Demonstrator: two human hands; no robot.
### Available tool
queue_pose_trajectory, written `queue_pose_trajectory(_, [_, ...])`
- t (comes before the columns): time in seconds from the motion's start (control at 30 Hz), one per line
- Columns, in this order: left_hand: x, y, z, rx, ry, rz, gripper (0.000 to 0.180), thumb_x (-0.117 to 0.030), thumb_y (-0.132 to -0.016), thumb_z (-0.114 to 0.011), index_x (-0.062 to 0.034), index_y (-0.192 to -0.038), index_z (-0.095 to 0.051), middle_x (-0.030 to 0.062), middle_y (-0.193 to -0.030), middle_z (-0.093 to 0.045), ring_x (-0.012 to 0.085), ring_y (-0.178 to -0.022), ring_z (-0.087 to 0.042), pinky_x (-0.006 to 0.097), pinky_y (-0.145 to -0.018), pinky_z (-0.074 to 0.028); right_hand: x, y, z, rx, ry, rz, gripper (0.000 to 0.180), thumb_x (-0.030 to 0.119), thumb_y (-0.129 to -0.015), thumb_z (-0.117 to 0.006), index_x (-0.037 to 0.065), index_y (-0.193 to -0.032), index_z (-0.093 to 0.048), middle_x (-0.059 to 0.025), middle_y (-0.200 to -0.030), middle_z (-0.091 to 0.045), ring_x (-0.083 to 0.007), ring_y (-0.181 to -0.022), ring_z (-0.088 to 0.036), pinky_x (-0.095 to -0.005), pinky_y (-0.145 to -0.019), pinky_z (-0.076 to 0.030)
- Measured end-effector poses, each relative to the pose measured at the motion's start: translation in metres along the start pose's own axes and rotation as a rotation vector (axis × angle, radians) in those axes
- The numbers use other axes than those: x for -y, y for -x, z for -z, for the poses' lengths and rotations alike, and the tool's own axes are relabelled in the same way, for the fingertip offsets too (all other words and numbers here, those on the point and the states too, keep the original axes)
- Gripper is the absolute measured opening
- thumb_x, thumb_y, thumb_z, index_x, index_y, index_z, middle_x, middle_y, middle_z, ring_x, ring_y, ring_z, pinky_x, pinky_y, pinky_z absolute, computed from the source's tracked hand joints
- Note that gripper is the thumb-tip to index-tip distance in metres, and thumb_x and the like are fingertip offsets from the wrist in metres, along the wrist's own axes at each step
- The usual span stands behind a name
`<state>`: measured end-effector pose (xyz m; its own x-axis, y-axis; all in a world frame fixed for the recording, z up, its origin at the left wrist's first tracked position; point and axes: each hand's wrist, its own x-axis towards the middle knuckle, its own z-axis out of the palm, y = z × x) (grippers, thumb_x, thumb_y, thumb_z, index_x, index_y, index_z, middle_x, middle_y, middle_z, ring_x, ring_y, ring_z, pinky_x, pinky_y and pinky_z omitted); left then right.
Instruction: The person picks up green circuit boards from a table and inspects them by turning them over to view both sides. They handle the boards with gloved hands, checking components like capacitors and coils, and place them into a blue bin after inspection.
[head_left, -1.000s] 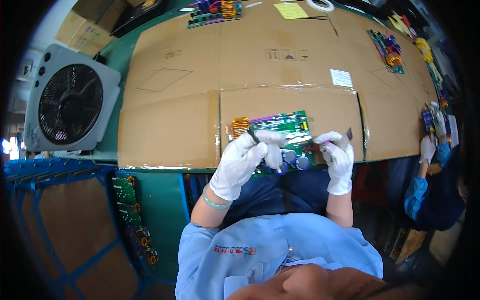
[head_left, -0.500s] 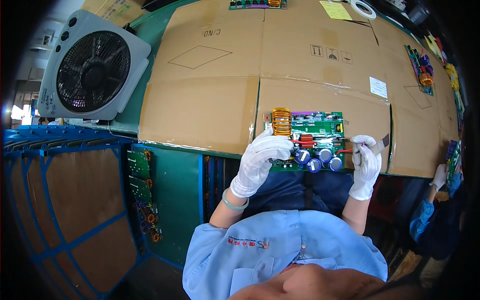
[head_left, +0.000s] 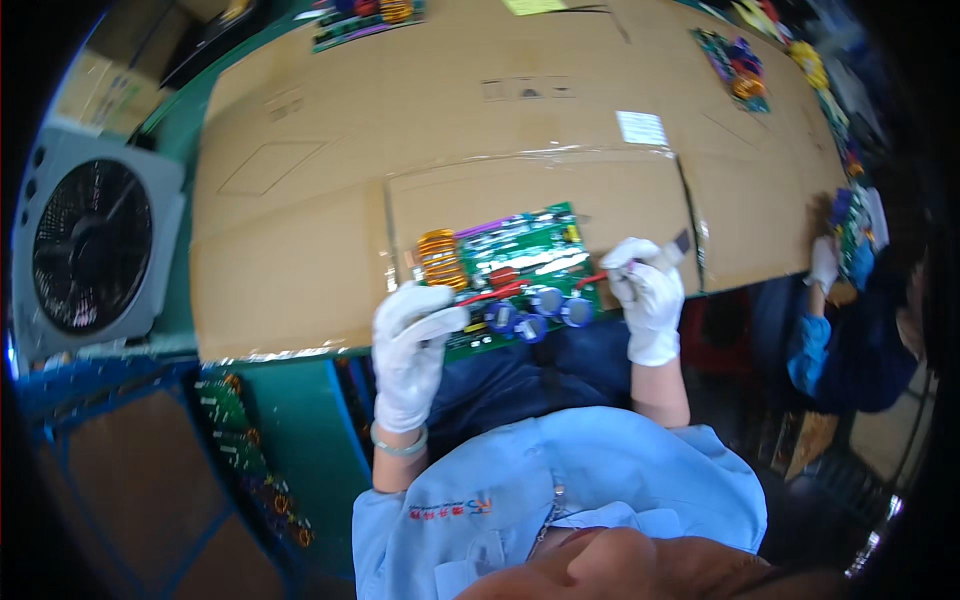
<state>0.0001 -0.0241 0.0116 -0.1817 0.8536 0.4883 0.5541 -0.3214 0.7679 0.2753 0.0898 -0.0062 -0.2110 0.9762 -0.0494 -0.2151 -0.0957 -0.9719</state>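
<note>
A green circuit board (head_left: pixel 520 248) lies at the near edge of the cardboard-covered table. It carries an orange copper coil (head_left: pixel 441 258), several blue capacitors (head_left: pixel 547 301) and a red part beside a red wire (head_left: pixel 494 293). My left hand (head_left: pixel 414 335), in a white glove, is closed on the board's left side by the coil, its fingertips at the red wire. My right hand (head_left: pixel 645 295), also gloved, is closed round a small flat tool with a dark slanted tip (head_left: pixel 684 240). Another red wire end (head_left: pixel 592 279) reaches from the board to its fingers.
Further boards lie at the back left (head_left: pixel 368 22) and back right (head_left: pixel 732 68). A grey box fan (head_left: pixel 95 245) stands at the left. Beneath it, a blue rack (head_left: pixel 130 470) stands near several boards (head_left: pixel 250 455). On the right, a co-worker's gloved hand (head_left: pixel 824 263) holds a board.
My view has swung right and tilted, so the table, fan and board sit further left. Both hands keep their grip on the board and the flat tool.
</note>
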Motion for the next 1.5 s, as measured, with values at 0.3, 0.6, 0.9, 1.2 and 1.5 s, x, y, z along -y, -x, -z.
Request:
queue_pose_trajectory(0.3, [0.006, -0.039, 0.013, 0.15, -0.208, -0.061, 0.041, -0.015, -0.083, -0.079, -0.0124, -0.123, -0.073, 0.02, -0.14, -0.057, 0.0362, -0.128, -0.054, 0.047, -0.111, -0.041, 0.01, -0.001, 0.005, 0.039, 0.004, -0.059, 0.029, 0.008, -0.095, -0.048, -0.006, -0.11, -0.068, -0.0109, -0.094, -0.071, -0.0024, -0.05, -0.038, -0.0181, -0.048, -0.028])
queue_pose_trajectory(0.6, [0.015, -0.072, 0.011, 0.391, -0.403, -0.098, 0.083, -0.03, -0.062, -0.093, -0.0089, -0.136, -0.06, 0.0165, -0.123, -0.066, 0.0362, -0.111, -0.062, 0.043, -0.096, -0.05, 0.033, -0.061, 0.002, 0.206, 0.507, 0.093, 0.031, 0.014, -0.095, -0.071, -0.002, -0.121, -0.069, -0.0062, -0.11, -0.074, -0.0115, -0.086, -0.068, -0.0255, -0.078, -0.055])
queue_pose_trajectory(0.9, [0.032, -0.074, 0.005, 0.343, -0.346, -0.024, 0.063, -0.031, -0.066, -0.093, -0.0057, -0.116, -0.065, 0.0115, -0.103, -0.07, 0.0315, -0.093, -0.067, 0.041, -0.086, -0.055, 0.055, -0.124, -0.065, 0.647, 0.713, -0.188, 0.024, 0.014, -0.088, -0.078, -0.001, -0.106, -0.074, -0.0084, -0.101, -0.074, -0.0103, -0.091, -0.067, -0.0284, -0.081, -0.055])
queue_pose_trajectory(1.2, [0.029, -0.084, 0.004, 0.445, -0.143, 0.366, 0.071, -0.044, -0.066, -0.09, -0.0052, -0.118, -0.064, 0.018, -0.109, -0.069, 0.0373, -0.105, -0.064, 0.043, -0.095, -0.049, 0.019, -0.143, -0.094, 0.991, 0.858, -0.05, 0.025, 0.025, -0.078, -0.078, 0.002, -0.084, -0.07, -0.0169, -0.082, -0.071, -0.0328, -0.073, -0.067, -0.0382, -0.068, -0.052])
queue_pose_trajectory(1.5, [0.03, -0.085, 0.002, 0.41, -0.134, 0.315, 0.066, -0.05, -0.071, -0.087, -0.0078, -0.117, -0.066, 0.0148, -0.103, -0.071, 0.0368, -0.095, -0.065, 0.044, -0.088, -0.05, 0.008, -0.139, -0.092, 0.852, 0.894, 0.097, 0.038, 0.034, -0.08, -0.079, 0.0, -0.077, -0.064, -0.0225, -0.073, -0.063, -0.042, -0.069, -0.062, -0.0434, -0.061, -0.049])
